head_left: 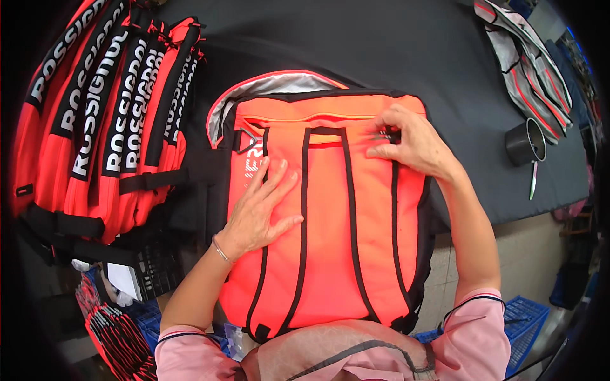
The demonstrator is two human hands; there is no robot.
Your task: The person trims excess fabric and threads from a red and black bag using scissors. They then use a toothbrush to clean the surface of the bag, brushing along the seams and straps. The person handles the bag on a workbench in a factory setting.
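Note:
A bright orange-red backpack [330,267] with black edging lies in front of me, its shoulder straps facing up. My left hand [259,213] rests flat on the left shoulder strap [279,254], fingers spread. Near the top of the right shoulder strap [373,216], the thumb and fingers of my right hand [416,141] close around a small dark, partly shiny thing [386,134]. Those fingers mostly hide it, so its kind is unclear. An orange-edged opening [305,119] runs across above the straps. Behind the top edge, a flap with grey lining [273,84] stands out.
Several red and black bags [95,140] are piled at the left on the dark tabletop [356,44]. Grey pieces with red edging [524,70] lie far right, near a black cup [524,141] and a slim pale tool [533,181]. A blue crate [527,330] stands below, right.

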